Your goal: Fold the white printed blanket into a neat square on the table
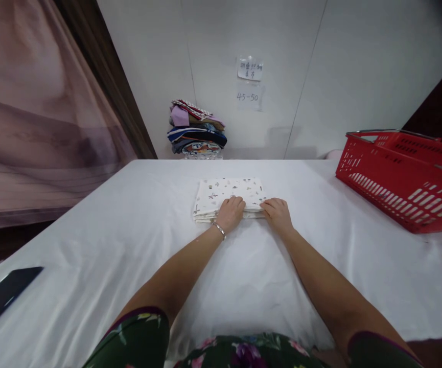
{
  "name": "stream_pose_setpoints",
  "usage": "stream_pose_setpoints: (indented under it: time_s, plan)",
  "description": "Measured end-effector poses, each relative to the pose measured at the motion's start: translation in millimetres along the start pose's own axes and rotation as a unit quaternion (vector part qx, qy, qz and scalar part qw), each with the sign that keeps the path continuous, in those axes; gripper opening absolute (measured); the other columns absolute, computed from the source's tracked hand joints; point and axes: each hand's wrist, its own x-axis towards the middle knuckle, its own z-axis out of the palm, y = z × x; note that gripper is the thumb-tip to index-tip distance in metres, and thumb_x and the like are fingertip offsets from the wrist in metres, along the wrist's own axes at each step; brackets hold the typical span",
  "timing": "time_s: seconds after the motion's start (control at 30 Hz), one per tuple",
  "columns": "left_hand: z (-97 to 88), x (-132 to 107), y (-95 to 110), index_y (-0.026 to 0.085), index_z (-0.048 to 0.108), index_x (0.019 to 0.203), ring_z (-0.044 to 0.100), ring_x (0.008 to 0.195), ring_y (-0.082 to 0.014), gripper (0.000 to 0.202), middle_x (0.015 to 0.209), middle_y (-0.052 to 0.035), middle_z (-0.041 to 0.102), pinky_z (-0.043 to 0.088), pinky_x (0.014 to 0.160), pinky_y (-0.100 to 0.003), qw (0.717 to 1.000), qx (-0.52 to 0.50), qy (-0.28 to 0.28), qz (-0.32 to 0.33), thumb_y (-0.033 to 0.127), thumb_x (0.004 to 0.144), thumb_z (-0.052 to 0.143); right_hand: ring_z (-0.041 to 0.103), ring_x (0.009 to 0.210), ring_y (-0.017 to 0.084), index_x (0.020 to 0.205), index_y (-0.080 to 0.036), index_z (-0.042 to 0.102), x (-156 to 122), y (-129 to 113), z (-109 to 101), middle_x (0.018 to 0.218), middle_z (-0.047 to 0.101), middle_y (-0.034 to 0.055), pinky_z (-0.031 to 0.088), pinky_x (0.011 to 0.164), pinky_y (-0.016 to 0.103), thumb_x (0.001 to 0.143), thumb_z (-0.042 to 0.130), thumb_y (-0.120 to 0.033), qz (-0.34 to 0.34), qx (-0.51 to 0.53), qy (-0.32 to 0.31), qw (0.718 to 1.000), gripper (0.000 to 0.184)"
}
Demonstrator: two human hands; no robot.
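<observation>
A white cloth with small scattered prints [221, 190] lies folded in several layers, a flat rectangle in the middle of the white-covered table. At its front edge, my left hand [231, 213] is closed on the layers, fingers curled over the top; a silver bracelet circles that wrist. My right hand [277, 214] pinches the cloth's front right corner between thumb and fingers. The undersides of both grips are hidden.
To the right stands a red plastic basket [393, 179] with slotted walls. A black flat object [6, 294] rests at the table's left edge. Behind the far edge rises a stack of folded fabrics [198, 130] against the wall. A pink curtain [40, 112] hangs on the left.
</observation>
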Motion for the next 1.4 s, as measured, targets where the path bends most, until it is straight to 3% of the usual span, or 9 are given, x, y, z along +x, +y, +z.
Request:
stream_pose_setpoints:
  time_s: [0.3, 0.5, 0.87, 1.1, 1.4]
  plan:
    - [1.3, -3, -3, 0.018, 0.052, 0.091, 0.049, 0.092, -0.0215, 0.010, 0.096, -0.0070, 0.056, 0.038, 0.074, -0.034, 0.999, -0.011, -0.022, 0.026, 0.014, 0.084, 0.046, 0.045, 0.090, 0.020, 0.087, -0.023, 0.067, -2, 1, 2, 0.088, 0.060, 0.0050, 0.029, 0.078, 0.033, 0.079, 0.057, -0.015, 0.002, -0.021, -0.024, 0.999, 0.015]
    - [-6.5, -10, 0, 0.020, 0.047, 0.109, 0.047, 0.104, -0.0220, 0.030, 0.112, -0.0068, 0.053, 0.036, 0.083, -0.035, 0.998, -0.057, -0.018, 0.036, 0.029, 0.082, 0.056, 0.044, 0.088, 0.019, 0.088, -0.022, 0.067, -2, 2, 3, 0.085, 0.060, 0.0040, 0.028, 0.078, 0.032, 0.078, 0.058, -0.015, -0.003, -0.025, -0.015, 1.000, 0.015]
    - [-2.7, -5, -1, 0.020, 0.052, 0.098, 0.049, 0.099, -0.0202, 0.017, 0.102, -0.0058, 0.056, 0.037, 0.080, -0.033, 0.997, -0.066, -0.025, 0.004, 0.031, 0.086, 0.050, 0.045, 0.085, 0.017, 0.086, -0.023, 0.067, -1, 3, 3, 0.081, 0.060, 0.0029, 0.027, 0.077, 0.031, 0.080, 0.057, -0.015, -0.007, -0.033, 0.013, 0.999, 0.014]
    - [-0.7, 0, 7, 0.020, 0.046, 0.112, 0.046, 0.104, -0.0221, 0.035, 0.112, -0.0074, 0.052, 0.034, 0.083, -0.035, 0.997, -0.069, -0.015, 0.024, 0.031, 0.081, 0.058, 0.045, 0.086, 0.018, 0.089, -0.023, 0.067, -1, 3, 2, 0.084, 0.060, 0.0037, 0.027, 0.078, 0.032, 0.080, 0.056, -0.016, -0.008, -0.032, 0.012, 0.999, 0.016]
    - [-1.1, 8, 9, 0.019, 0.052, 0.099, 0.048, 0.096, -0.0205, 0.018, 0.100, -0.0055, 0.056, 0.034, 0.078, -0.033, 0.997, -0.056, -0.044, 0.024, 0.031, 0.085, 0.052, 0.044, 0.088, 0.019, 0.091, -0.023, 0.066, -2, 5, 5, 0.085, 0.059, 0.0044, 0.028, 0.078, 0.032, 0.080, 0.055, -0.016, -0.001, -0.019, -0.015, 1.000, 0.017]
